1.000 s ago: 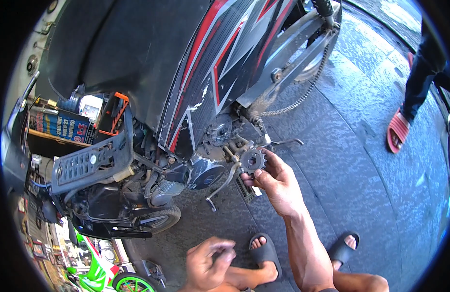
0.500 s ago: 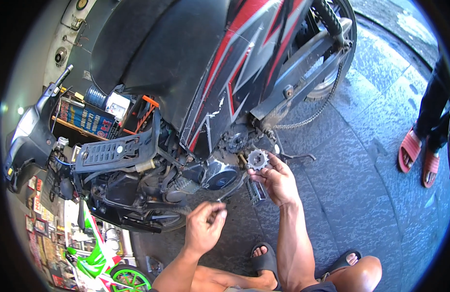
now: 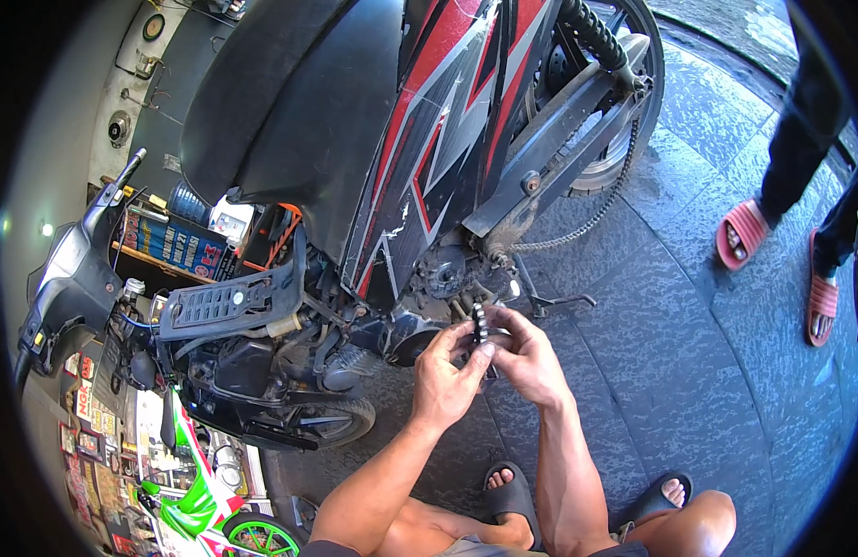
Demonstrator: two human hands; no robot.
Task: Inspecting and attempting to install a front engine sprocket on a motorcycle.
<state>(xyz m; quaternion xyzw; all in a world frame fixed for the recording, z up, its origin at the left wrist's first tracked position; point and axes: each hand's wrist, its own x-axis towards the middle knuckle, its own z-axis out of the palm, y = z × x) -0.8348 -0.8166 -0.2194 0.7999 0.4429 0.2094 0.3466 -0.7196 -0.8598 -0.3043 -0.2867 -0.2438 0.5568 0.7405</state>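
A small toothed metal sprocket (image 3: 480,325), seen edge-on, is held between my left hand (image 3: 452,371) and my right hand (image 3: 526,367), both with fingers closed round it. Just beyond it is the lower engine area of a black scooter with red and grey stripes (image 3: 438,139), where a greasy round recess (image 3: 443,277) is exposed. A chain (image 3: 577,232) hangs loose from the rear wheel side toward the engine, below the swingarm (image 3: 545,158). A kickstand and pedal parts (image 3: 563,302) stick out right of my hands.
A person in dark trousers and red slide sandals (image 3: 744,232) stands at the right on the dark tiled floor (image 3: 689,399). At the lower left are a green and white small motorbike (image 3: 197,501) and cluttered shelves (image 3: 90,436). A cabinet with tools (image 3: 178,241) stands behind the scooter.
My left hand has risen from low in the view to grip the sprocket alongside my right. The sprocket has turned from face-on to edge-on. The other person's feet have shifted.
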